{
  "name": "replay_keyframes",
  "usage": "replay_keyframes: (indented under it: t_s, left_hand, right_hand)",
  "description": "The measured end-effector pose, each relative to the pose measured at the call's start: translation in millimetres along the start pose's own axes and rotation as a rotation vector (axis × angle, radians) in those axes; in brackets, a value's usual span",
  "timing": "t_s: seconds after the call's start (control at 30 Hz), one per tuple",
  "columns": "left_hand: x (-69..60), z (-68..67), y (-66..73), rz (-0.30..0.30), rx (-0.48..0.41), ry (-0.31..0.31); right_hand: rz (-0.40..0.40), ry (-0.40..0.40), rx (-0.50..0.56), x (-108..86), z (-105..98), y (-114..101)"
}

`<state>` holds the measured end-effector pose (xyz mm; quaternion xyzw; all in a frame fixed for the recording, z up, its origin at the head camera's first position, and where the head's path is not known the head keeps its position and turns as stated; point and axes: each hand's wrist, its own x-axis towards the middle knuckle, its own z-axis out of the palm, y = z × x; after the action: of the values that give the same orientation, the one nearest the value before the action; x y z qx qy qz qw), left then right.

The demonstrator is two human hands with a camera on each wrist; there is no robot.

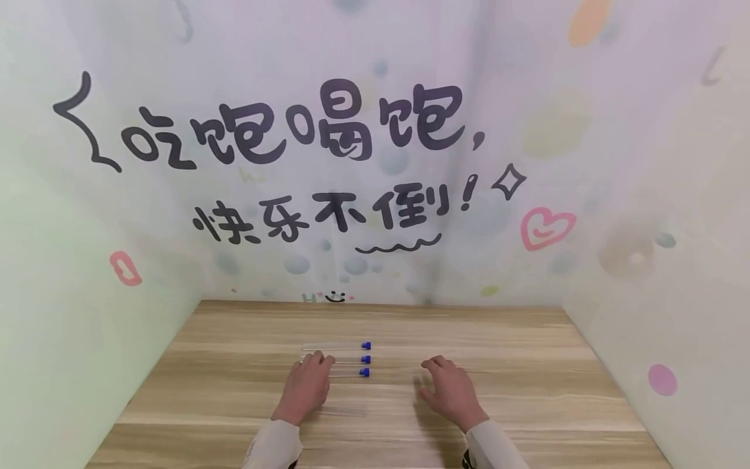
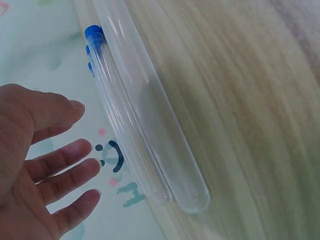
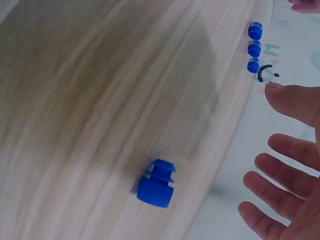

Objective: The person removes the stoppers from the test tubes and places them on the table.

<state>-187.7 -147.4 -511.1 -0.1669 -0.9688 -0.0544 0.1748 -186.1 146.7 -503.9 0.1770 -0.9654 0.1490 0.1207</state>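
Three clear test tubes with blue caps point(image 1: 366, 359) lie side by side on the wooden table. My left hand point(image 1: 305, 387) hovers over their left ends, its loosely bent fingers holding nothing. Nearer to me lies another clear test tube point(image 2: 150, 110), with no cap on the part that shows; the head view shows it only faintly. My right hand point(image 1: 450, 392) is above the table to the right, fingers spread and holding nothing. A loose blue cap point(image 3: 157, 185) lies on the table near that hand in the right wrist view; in the head view I cannot make it out.
The wood-grain table point(image 1: 527, 365) meets a pale printed back wall point(image 1: 375, 277) with dark lettering. Pale walls also stand at the left point(image 1: 70, 339) and the right point(image 1: 662, 293).
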Motion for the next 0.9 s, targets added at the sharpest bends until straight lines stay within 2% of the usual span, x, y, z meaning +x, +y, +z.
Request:
replay_keyframes:
  t_s: [0.6, 0.9]
  left_hand:
    - [2.5, 7.1, -1.8, -0.015, -0.031, -0.056]
    - [6.5, 9.0, -1.8, -0.018, -0.030, -0.097]
  right_hand:
    - [-0.052, 0.015, -0.008, 4.4, 8.9, -6.9]
    - [-0.048, 0.005, 0.006, 5.8, 12.5, -7.9]
